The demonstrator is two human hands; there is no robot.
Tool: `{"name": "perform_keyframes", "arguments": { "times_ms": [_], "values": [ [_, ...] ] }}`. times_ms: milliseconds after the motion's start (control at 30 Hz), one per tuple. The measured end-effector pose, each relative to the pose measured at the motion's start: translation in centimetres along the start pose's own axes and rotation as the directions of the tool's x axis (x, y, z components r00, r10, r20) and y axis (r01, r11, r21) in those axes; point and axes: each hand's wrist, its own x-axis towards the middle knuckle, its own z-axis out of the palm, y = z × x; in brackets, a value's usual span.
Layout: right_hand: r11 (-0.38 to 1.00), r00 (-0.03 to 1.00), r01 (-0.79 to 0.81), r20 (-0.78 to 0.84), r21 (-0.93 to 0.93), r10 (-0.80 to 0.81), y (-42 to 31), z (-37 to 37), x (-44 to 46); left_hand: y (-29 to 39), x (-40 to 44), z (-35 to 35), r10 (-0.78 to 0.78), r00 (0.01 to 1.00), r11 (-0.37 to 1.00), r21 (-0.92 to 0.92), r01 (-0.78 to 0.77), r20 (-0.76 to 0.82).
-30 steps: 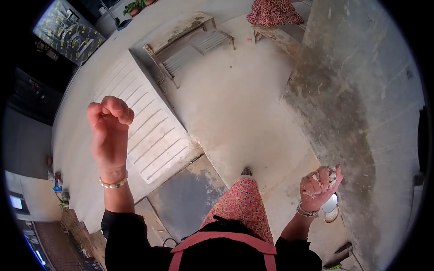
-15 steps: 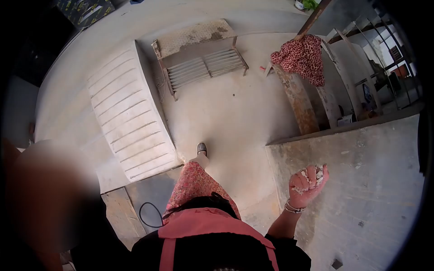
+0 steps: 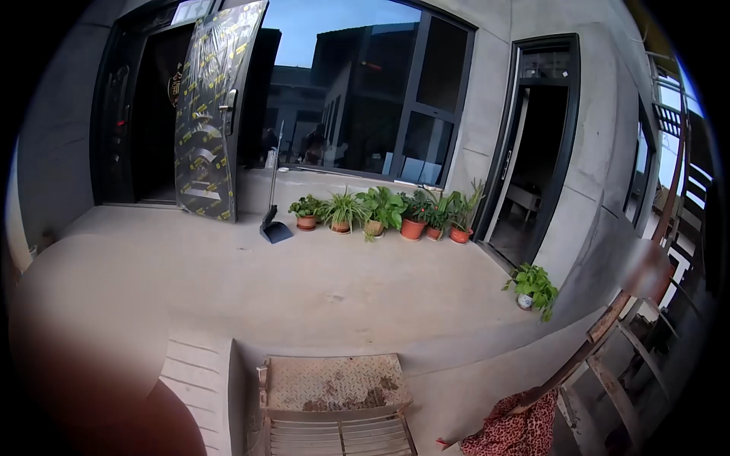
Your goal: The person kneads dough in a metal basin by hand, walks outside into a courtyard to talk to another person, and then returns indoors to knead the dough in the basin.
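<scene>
Neither my left hand nor my right hand shows at this moment. At the bottom of the head view stands a rusty metal step (image 3: 327, 382) with a patterned plate on top and bars below it. Left of it lies a pale ramp (image 3: 194, 380) with grooves across it. A leopard-print cloth (image 3: 513, 433) hangs over a wooden frame at the lower right. A large blurred reddish-brown shape (image 3: 144, 425) fills the lower left corner, and I cannot make out what it is.
Potted plants (image 3: 413, 228) line the wall under a wide window (image 3: 350, 99). A dustpan (image 3: 275, 232) with a long handle stands beside them. A partly wrapped door (image 3: 209, 114) is ajar at left, and another doorway (image 3: 532, 167) opens at right. One more potted plant (image 3: 534, 287) sits near it.
My view has tilted up from the floor to the house front. My right hand, which was closed with pale, crumbly stuff on its fingers, has left the view.
</scene>
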Motion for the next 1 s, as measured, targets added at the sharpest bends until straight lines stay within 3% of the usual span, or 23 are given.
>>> {"name": "perform_keyframes", "arguments": {
  "times_ms": [33, 67, 133, 200, 267, 300, 400, 500, 633, 667, 733, 767, 800, 867, 933, 1000],
  "values": [
    [0.992, 0.977, 0.048, 0.212, -0.119, -0.022, -1.6, -3.0, 6.0, -3.8, 0.6, 0.6, 0.004, 1.000, 1.000, 0.006, -0.004, -0.002],
    [0.981, 0.959, 0.041, 0.281, -0.192, 0.015, -3.3, -2.1, 9.7, -7.5, 1.4, 0.9, 0.012, 1.000, 1.000, 0.020, -0.013, 0.016],
    [0.995, 0.981, -0.025, 0.191, -0.100, 0.044, -1.3, -6.4, 13.4, -14.2, 1.3, 2.8, 0.009, 0.996, 0.999, 0.039, -0.013, 0.093],
    [0.990, 0.999, -0.007, 0.052, -0.138, 0.014, -1.0, -4.7, 21.0, -19.7, 2.3, 4.1, 0.001, 0.996, 0.993, 0.115, -0.011, 0.091],
    [0.995, 0.993, -0.054, 0.103, -0.080, 0.062, -0.4, -1.8, 28.9, -25.1, 4.1, 5.4, -0.015, 0.997, 0.977, 0.213, -0.002, 0.078],
    [0.995, 0.997, -0.072, -0.014, -0.069, 0.071, -0.5, -0.1, 32.3, -28.4, 5.5, 5.8, -0.024, 0.998, 0.968, 0.251, 0.008, 0.061],
    [0.990, 0.979, -0.133, 0.150, -0.055, 0.140, -1.0, 4.5, 40.6, -36.1, 9.5, 7.5, -0.083, 0.996, 0.947, 0.311, 0.084, -0.016],
    [0.984, 0.985, -0.172, 0.024, 0.037, 0.171, -1.1, 10.5, 46.8, -41.2, 13.3, 8.8, -0.157, 0.983, 0.921, 0.346, 0.179, -0.091],
    [0.970, 0.974, -0.226, 0.028, 0.092, 0.224, -1.6, 15.8, 53.7, -46.2, 15.6, 9.2, -0.370, 0.910, 0.845, 0.339, 0.413, -0.185],
    [0.964, 0.967, -0.255, 0.047, 0.081, 0.252, -1.6, 17.2, 55.7, -47.9, 14.6, 9.9, -0.433, 0.890, 0.841, 0.293, 0.455, -0.142],
    [0.952, 0.953, -0.299, 0.075, 0.063, 0.294, -1.9, 19.3, 59.7, -50.4, 12.2, 11.3, -0.752, 0.640, 0.612, 0.196, 0.766, -0.156],
    [0.953, 0.956, -0.293, 0.028, 0.083, 0.292, -2.0, 20.0, 61.8, -51.3, 10.9, 12.3, -0.900, 0.389, 0.379, 0.089, 0.921, -0.198],
    [0.955, 0.958, -0.286, 0.037, 0.076, 0.284, -2.1, 20.9, 64.1, -52.3, 9.2, 13.3, -0.973, 0.106, 0.114, -0.029, 0.993, -0.206],
    [0.960, 0.962, -0.273, 0.032, 0.061, 0.271, -2.3, 22.9, 68.8, -54.7, 4.8, 14.8, -0.981, -0.183, -0.183, -0.004, 0.983, -0.059],
    [0.965, 0.965, -0.259, 0.050, 0.036, 0.257, -2.8, 25.5, 73.5, -57.8, 3.2, 17.0, -0.920, -0.373, -0.378, -0.019, 0.926, 0.119],
    [0.971, 0.969, -0.238, 0.062, 0.000, 0.238, -3.6, 29.4, 78.4, -62.5, 1.0, 19.8, -0.879, -0.405, -0.391, 0.105, 0.914, 0.251]
  ]
}}
